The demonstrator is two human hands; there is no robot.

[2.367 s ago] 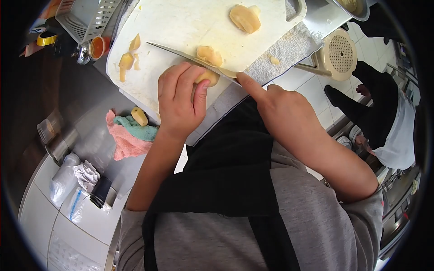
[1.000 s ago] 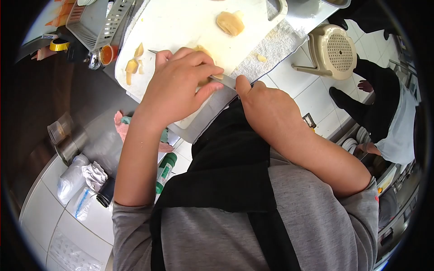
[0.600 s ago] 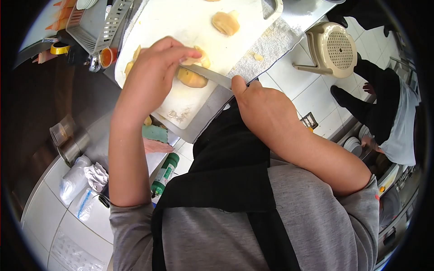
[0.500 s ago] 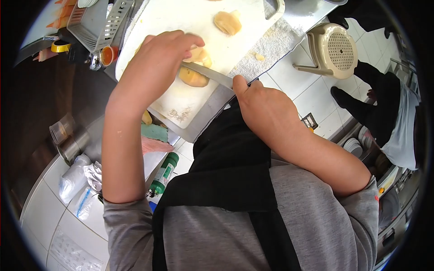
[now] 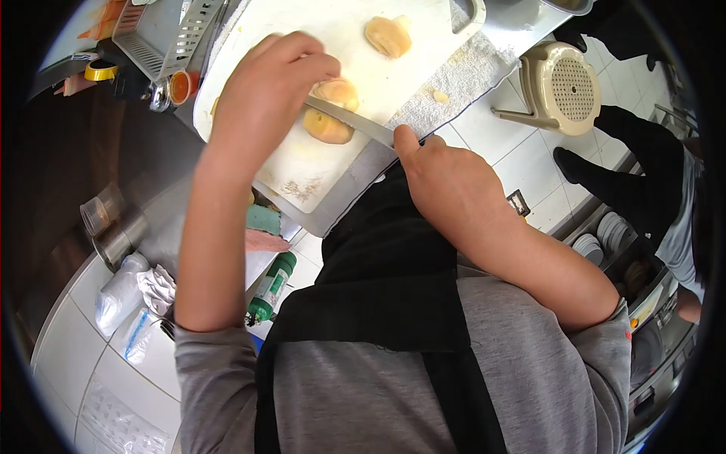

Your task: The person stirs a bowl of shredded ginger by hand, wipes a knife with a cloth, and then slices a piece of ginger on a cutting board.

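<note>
My right hand (image 5: 446,178) is closed around the handle of a knife (image 5: 355,121), its blade pointing left across a white cutting board (image 5: 408,83). The blade lies between two pale yellow, peeled pieces that look like potato: an upper piece (image 5: 338,92) and a lower piece (image 5: 327,127). Bent over the upper piece is my left hand (image 5: 283,79), its fingertips at that piece's top edge and partly hidden. Another peeled potato piece (image 5: 388,36) lies farther up the board, apart from both hands.
A white towel (image 5: 446,83) lies under the board, with a small scrap on it. Left are a plastic basket (image 5: 140,45), yellow tape (image 5: 100,70) and an orange-filled container (image 5: 180,87). A beige stool (image 5: 563,87) stands right, near another person's dark-clothed legs (image 5: 639,163).
My left hand has shifted slightly up and its fingers are bent more. The upper potato piece shows more fully. The knife stays between the pieces. The person at the right has moved.
</note>
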